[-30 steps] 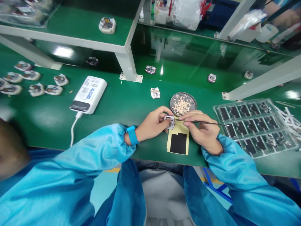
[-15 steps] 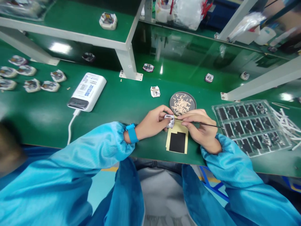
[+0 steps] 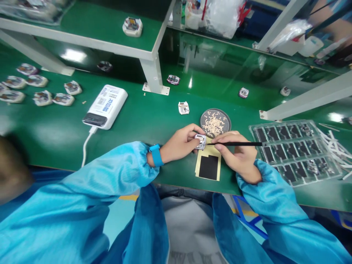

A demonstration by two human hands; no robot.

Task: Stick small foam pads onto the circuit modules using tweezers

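My left hand (image 3: 180, 143) pinches a small square white-framed electronic module (image 3: 200, 142) between thumb and fingers, above the bench. My right hand (image 3: 238, 157) grips fine black tweezers (image 3: 236, 144), whose tip reaches the module's right edge. Under both hands lies a yellow backing sheet (image 3: 209, 146) carrying a black adhesive pad (image 3: 208, 167). A blue wrist strap (image 3: 156, 154) circles my left wrist. The module's underside is hidden by my fingers.
A round perforated tray (image 3: 215, 123) of small beige pieces sits just beyond my hands. To the right lies a clear blister tray (image 3: 295, 126) with black parts. A white power bank (image 3: 105, 107), several white modules and a shelf's white legs stand on the green bench.
The tweezers have swung level, with their tip still at the module. My hands have otherwise barely moved, and the scene has shifted slightly with my head.
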